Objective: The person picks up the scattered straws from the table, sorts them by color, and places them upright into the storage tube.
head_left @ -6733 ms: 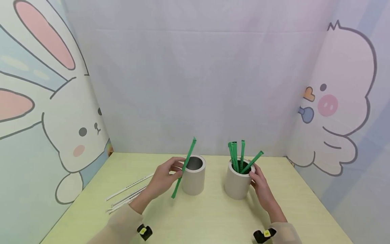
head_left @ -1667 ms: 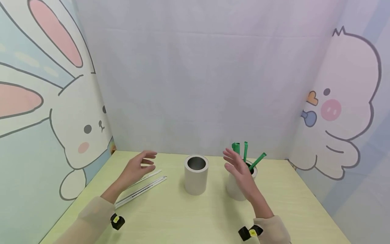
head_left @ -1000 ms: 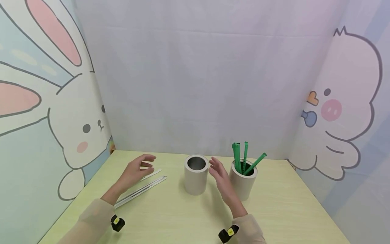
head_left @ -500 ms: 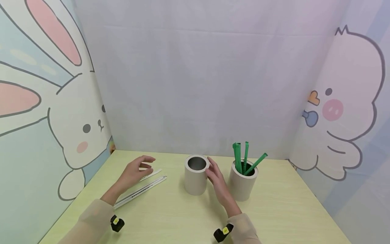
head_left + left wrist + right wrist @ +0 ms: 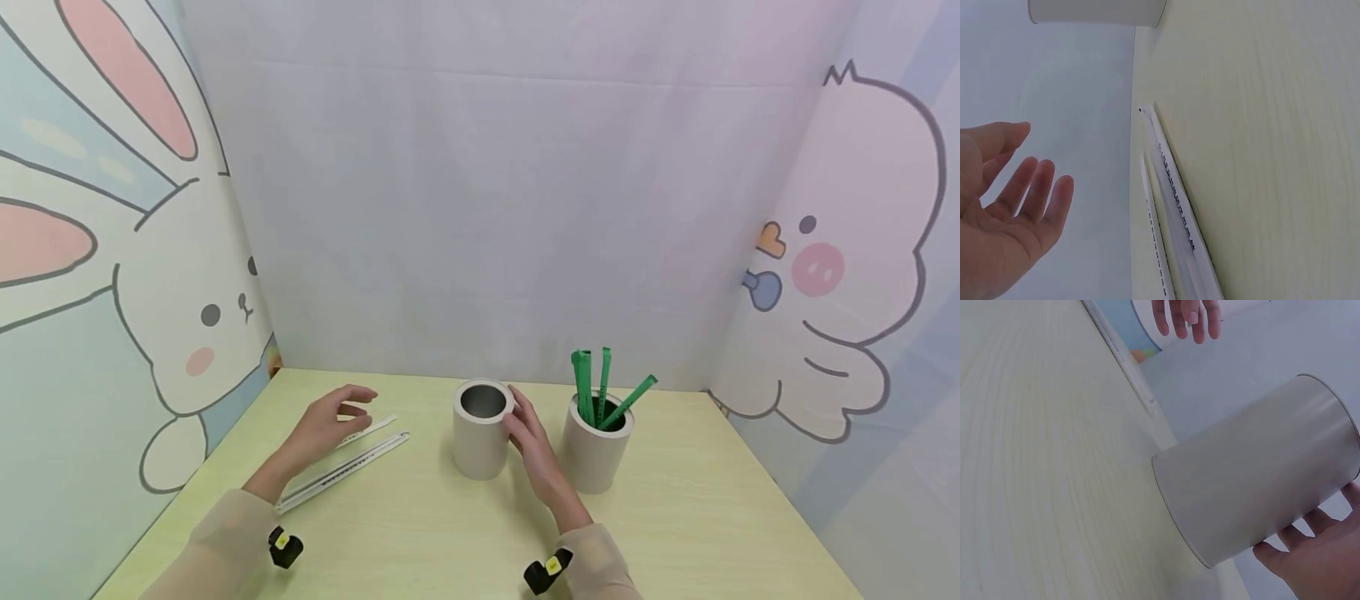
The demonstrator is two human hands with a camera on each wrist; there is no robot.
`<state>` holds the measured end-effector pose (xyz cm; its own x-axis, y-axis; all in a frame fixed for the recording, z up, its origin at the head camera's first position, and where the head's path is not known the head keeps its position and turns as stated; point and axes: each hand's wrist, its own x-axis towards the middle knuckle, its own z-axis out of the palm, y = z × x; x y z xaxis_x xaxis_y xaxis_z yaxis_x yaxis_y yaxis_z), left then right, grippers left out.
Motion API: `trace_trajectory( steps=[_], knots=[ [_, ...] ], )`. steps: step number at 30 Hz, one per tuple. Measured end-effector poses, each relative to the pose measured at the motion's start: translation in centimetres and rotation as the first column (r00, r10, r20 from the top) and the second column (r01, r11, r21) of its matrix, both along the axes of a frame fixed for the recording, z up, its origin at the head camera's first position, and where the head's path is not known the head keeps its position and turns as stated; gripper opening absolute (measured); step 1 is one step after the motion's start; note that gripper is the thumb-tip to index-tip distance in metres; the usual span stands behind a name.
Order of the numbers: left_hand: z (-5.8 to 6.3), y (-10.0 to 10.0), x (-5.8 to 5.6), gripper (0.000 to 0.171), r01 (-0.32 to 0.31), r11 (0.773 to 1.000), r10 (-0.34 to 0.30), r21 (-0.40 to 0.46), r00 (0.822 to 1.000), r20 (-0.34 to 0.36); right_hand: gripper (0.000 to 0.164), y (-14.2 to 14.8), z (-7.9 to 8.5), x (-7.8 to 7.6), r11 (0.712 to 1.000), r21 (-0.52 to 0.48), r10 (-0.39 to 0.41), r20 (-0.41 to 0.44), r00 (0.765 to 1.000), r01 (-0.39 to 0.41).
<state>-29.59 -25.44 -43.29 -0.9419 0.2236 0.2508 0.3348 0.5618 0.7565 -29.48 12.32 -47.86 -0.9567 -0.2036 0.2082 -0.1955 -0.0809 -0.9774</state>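
Observation:
My left hand (image 5: 327, 423) hovers with relaxed, loosely bent fingers and nothing in it. Below it on the table lie thin, flat white sticks (image 5: 348, 472), printed with dark lettering; they look paper-wrapped and run diagonally. A light grey cylindrical holder (image 5: 480, 446) stands upright at mid-table, with nothing showing in its dark interior. At that holder's right side, my right hand (image 5: 534, 446) holds it, thumb toward me and forefinger behind the rim. In the right wrist view the fingertips (image 5: 1266, 555) meet the holder's wall.
Just right of my right hand stands a matching holder (image 5: 592, 458) with several green sticks (image 5: 602, 387) poking out at different angles. A pale curtain (image 5: 487, 208) closes off the back of the pale yellow table (image 5: 435, 542). Cartoon-printed sheets (image 5: 82, 392) flank both sides.
Earlier my left hand held a green stick by the middle holder; now it hovers empty at left. My right hand has moved left from the right-hand holder onto the middle one.

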Motion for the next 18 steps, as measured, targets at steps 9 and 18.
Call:
trace_trajectory(
  steps=[9, 18],
  knots=[
    [-0.7, -0.6, -0.6, 0.038, 0.0, 1.0, 0.001, -0.026, 1.0, 0.013, 0.064, -0.3, 0.4, 0.2, 1.0, 0.004, -0.02, 0.024, 1.0, 0.02],
    [-1.6, -1.5, -1.6, 0.036, -0.006, 0.998, 0.008, -0.063, 1.0, 0.028, 0.063, -0.7, 0.6, 0.2, 0.999, -0.001, -0.044, 0.04, 0.998, 0.044]
  ],
)
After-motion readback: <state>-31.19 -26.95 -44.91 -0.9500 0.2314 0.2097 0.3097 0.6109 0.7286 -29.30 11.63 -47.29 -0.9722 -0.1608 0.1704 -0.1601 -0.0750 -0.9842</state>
